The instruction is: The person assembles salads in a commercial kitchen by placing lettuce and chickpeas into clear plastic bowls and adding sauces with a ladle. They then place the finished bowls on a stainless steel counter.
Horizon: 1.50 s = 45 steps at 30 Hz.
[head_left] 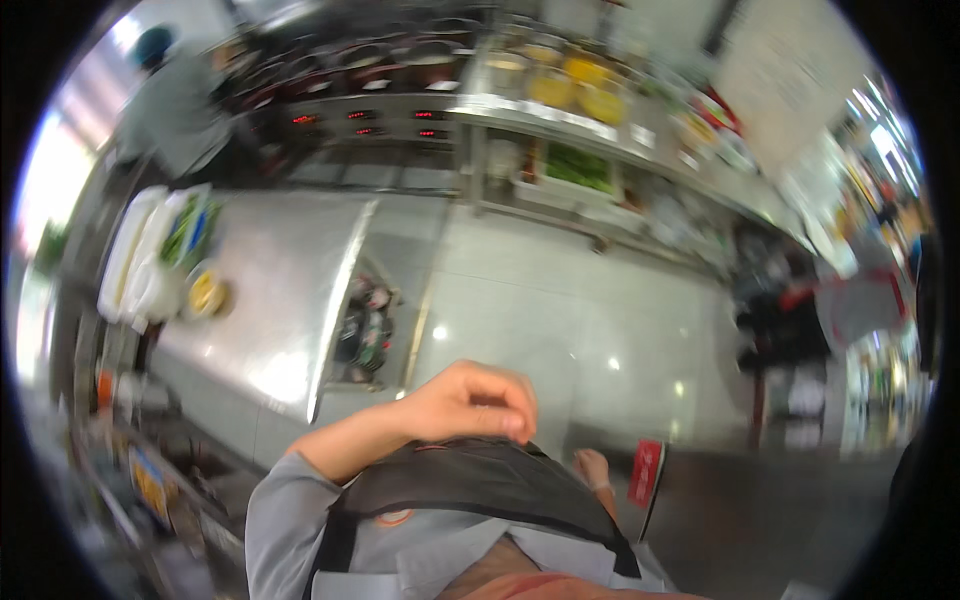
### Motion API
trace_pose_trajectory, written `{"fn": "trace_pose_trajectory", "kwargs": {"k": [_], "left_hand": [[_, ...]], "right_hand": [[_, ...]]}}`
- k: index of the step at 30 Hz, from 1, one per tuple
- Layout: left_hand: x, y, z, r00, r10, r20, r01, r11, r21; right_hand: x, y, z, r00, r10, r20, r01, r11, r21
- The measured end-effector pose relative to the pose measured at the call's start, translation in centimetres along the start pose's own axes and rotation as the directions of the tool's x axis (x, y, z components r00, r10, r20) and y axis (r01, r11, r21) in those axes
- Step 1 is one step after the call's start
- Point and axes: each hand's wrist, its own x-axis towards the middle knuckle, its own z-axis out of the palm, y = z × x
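so the view is tilted way down at the person's own chest, in a pretty blurry kitchen. the left hand (pixel 470 402) is up in front of the body with the fingers curled in loosely, fingertips bent down onto the top edge of a dark apron (pixel 470 485) worn over a grey shirt (pixel 285 520). looks like it's touching or lightly pinching that apron edge, but the blur makes it hard to say how tight the grip is. the right hand (pixel 592 467) only peeks out past the right side of the apron, lower down, and i cannot tell if it's spread or closed or holding anything. just right of it there's a small red card-like thing (pixel 646 472), near the hand, can't tell if they touch.

left of the person runs a long steel counter (pixel 285 290) with white trays (pixel 135 260) and some green and yellow stuff on its far left end. a bin of dark odds and ends (pixel 362 325) sits just beside the counter's right edge. the pale tiled floor (pixel 560 320) fills the middle. far across it is a serving line with yellow food containers (pixel 575 85) and green veg (pixel 578 165) below. another person in a grey top (pixel 175 110) stands far left at the back.
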Motion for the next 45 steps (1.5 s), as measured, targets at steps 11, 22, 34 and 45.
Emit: {"fn": "trace_pose_trajectory", "kwargs": {"k": [11, 22, 34, 45], "left_hand": [[-11.5, -6.8, -2.3, 0.474, -0.182, -0.861, 0.059, 0.983, -0.176], [-8.2, -10.1, 0.2, 0.403, -0.182, -0.897, 0.098, 0.983, -0.155], [3.6, -14.4, -1.0, 0.686, -0.345, -0.640, 0.237, 0.938, -0.252], [13.6, -16.7, -7.1, 0.756, -0.433, -0.492, 0.419, 0.896, -0.144]], "right_hand": [[7.0, -4.6, -1.2, 0.966, 0.080, 0.246, -0.097, 0.994, 0.056], [13.0, -8.6, -3.5, 0.951, -0.163, 0.264, 0.266, 0.867, -0.422], [13.8, -4.6, -3.9, 0.916, -0.299, 0.267, 0.369, 0.889, -0.270], [12.4, -7.5, -5.9, 0.981, -0.097, 0.165, 0.129, 0.973, -0.193]]}}
